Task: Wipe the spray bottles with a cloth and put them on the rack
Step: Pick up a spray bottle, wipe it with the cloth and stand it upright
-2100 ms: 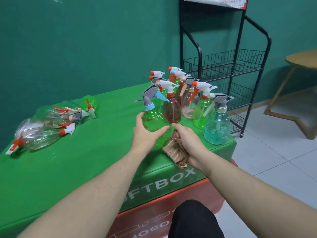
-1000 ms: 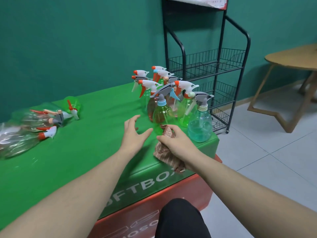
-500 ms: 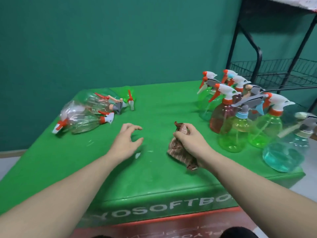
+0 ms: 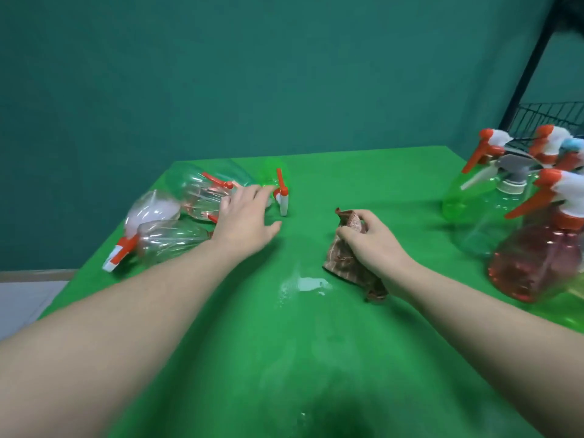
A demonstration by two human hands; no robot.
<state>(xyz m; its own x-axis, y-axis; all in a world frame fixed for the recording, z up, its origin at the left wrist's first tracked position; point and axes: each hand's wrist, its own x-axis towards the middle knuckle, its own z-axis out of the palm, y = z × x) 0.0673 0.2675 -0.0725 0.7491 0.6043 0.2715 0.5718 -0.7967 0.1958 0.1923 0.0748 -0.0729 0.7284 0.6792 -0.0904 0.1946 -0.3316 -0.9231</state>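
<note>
Several clear spray bottles (image 4: 177,229) with orange and white triggers lie on their sides at the table's far left, beside a lying green bottle (image 4: 272,177). My left hand (image 4: 245,219) reaches over them with fingers spread, holding nothing. My right hand (image 4: 369,240) grips a brown striped cloth (image 4: 343,257) on the green table (image 4: 316,343). Upright bottles stand at the right: a green one (image 4: 464,197), a clear one (image 4: 493,222) and a red one (image 4: 537,267).
The black wire rack (image 4: 543,115) shows at the far right edge behind the upright bottles. A small wet patch (image 4: 305,284) lies on the table between my hands. A teal wall stands behind the table.
My view swung left from the upright bottles. My left hand moved across the table to the lying bottles. My right hand kept hold of the cloth.
</note>
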